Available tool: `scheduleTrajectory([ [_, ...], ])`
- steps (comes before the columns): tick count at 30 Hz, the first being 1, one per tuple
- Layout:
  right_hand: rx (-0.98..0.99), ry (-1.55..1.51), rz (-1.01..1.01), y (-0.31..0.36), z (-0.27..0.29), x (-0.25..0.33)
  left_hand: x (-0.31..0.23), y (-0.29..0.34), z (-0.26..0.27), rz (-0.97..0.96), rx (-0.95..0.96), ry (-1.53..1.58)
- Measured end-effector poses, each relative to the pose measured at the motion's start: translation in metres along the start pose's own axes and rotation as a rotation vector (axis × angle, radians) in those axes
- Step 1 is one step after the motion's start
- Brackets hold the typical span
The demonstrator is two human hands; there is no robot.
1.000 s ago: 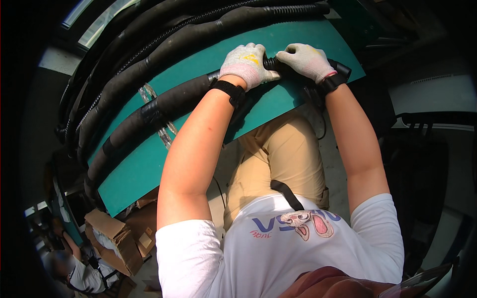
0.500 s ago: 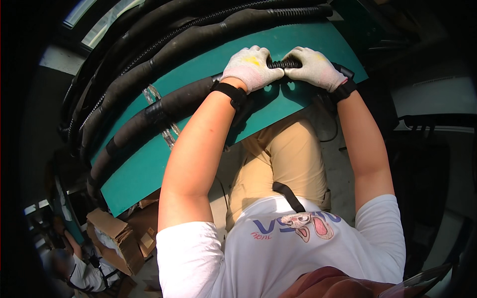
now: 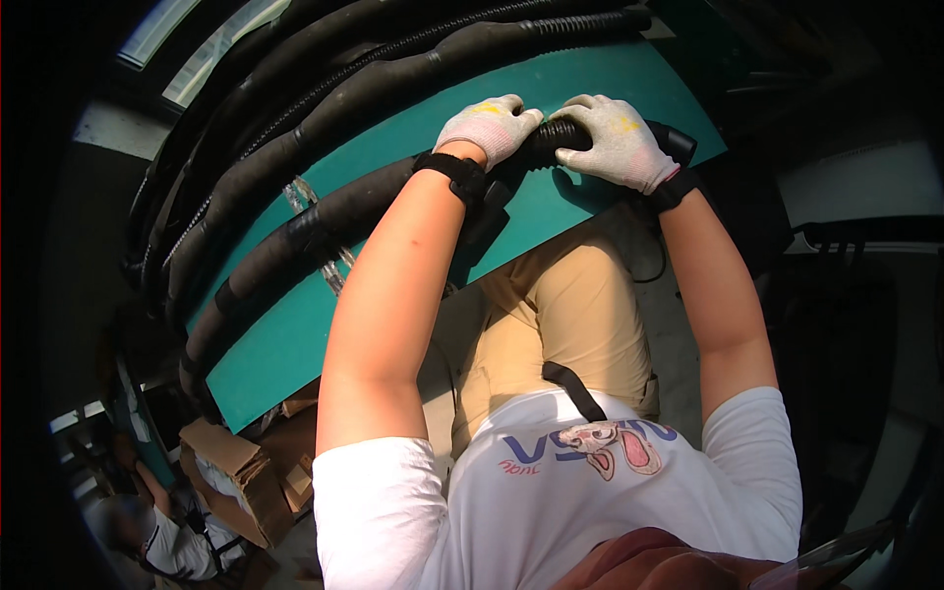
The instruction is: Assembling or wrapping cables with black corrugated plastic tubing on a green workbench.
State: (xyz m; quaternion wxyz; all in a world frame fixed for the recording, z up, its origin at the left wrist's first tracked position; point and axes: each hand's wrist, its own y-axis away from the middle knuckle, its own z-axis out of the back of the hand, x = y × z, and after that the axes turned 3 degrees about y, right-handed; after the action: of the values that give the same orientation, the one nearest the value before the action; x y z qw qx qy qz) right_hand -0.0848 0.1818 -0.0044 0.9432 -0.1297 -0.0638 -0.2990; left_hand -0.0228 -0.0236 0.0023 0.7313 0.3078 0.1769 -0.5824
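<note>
A thick black sleeved hose [image 3: 369, 194] runs across the green tabletop [image 3: 265, 364] and passes under my gloved left hand [image 3: 492, 128]. A ribbed black section [image 3: 567, 136] of the hose shows between my hands. My gloved right hand [image 3: 615, 143] is closed around this ribbed part, thumb on the near side and fingers over the far side. My left hand rests at the hose just left of it, its thumb and fingers bent toward each other. What lies under the left palm is hidden. Past my right hand, a smooth black end [image 3: 678, 145] sticks out.
More black hoses [image 3: 393, 84], some ribbed, lie along the table's far side. Clear plastic strips [image 3: 334, 270] cross beneath the near hose. An open cardboard box [image 3: 231, 477] stands on the floor at lower left, with another person [image 3: 187, 541] beyond it.
My hands have drawn slightly apart. My right hand has changed its grip from a pinch to a wider hold, and more of the ribbed section shows between the hands.
</note>
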Motion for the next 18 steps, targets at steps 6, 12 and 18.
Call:
scheduleTrajectory([
  [6,-0.008,0.006,-0.009,-0.003,-0.004,-0.002,0.015,-0.006,0.013,-0.106,0.163,0.095],
  [12,0.075,0.125,-0.15,-0.009,0.0,0.015,0.027,-0.001,0.017,-0.296,0.194,0.103],
  [18,0.138,0.286,-0.399,-0.017,-0.001,0.043,0.031,-0.001,0.016,-0.367,0.176,0.004],
])
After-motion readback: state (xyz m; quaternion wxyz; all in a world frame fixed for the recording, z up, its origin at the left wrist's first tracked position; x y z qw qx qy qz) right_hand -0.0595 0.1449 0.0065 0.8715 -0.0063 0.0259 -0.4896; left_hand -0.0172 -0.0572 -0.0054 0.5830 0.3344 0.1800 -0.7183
